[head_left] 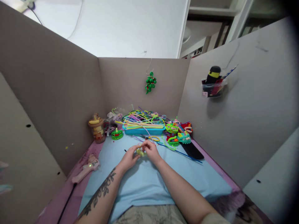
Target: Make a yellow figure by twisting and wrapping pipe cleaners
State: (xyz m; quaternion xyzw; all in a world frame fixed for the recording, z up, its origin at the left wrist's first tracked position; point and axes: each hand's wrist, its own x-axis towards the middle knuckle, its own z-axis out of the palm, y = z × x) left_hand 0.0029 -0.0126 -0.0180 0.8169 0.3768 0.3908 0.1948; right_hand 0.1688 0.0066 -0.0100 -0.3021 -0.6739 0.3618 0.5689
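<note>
Currently, in the head view at the centre of the frame, the left hand [129, 159] and the right hand [152, 151] meet over the light blue fabric mat [144, 185]. Both have their fingertips closed in a pinch on a small yellow-green fuzzy pipe-cleaner piece [140, 152], which is held just above the mat between them. Neither hand is spread open; the exact finger placement is too small to resolve.

Above the hands, a teal plastic tray [142, 131] carries a loose heap of multicoloured pipe cleaners [142, 119]. A green fuzzy figure [117, 134] sits left of the tray, near a brown lidded cup [97, 128]. A pink glue gun [87, 170] rests at lower left, well apart from the hands.

Judgement: the step in hand is shaping or twisting the piece. A further bend calls for one hand to anchor the piece while the other turns it.
</note>
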